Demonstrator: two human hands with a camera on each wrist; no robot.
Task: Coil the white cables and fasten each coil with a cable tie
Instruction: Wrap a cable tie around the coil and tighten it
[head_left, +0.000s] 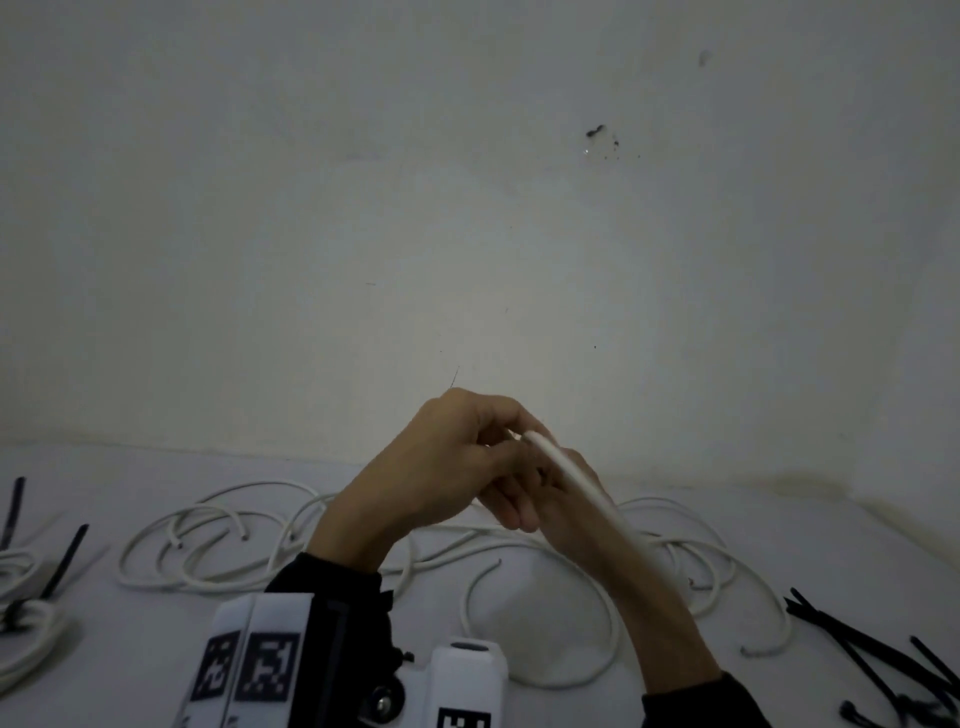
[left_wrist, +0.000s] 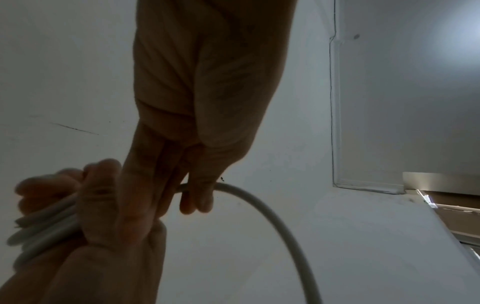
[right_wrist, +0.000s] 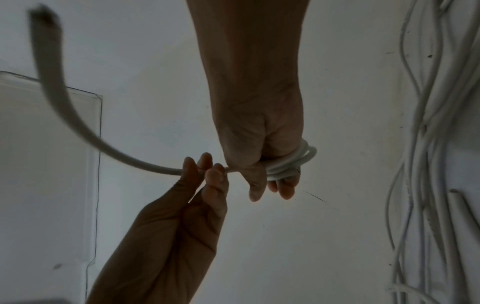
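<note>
Your left hand pinches the cable | your right hand grips its coil | ties lie right

Round the right hand's fingers sit several loops of thick white cable; the left hand pinches its blurred, seemingly dark-tipped tail.

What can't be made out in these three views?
- Coil on the right hand: turn count unclear; fingers cover part of it; blurred in left wrist view.
- Cable free end: motion-blurred, right wrist view.
- Cable ties: cut off by head view's right edge.
- Left hand hides the coil in head view.
</note>
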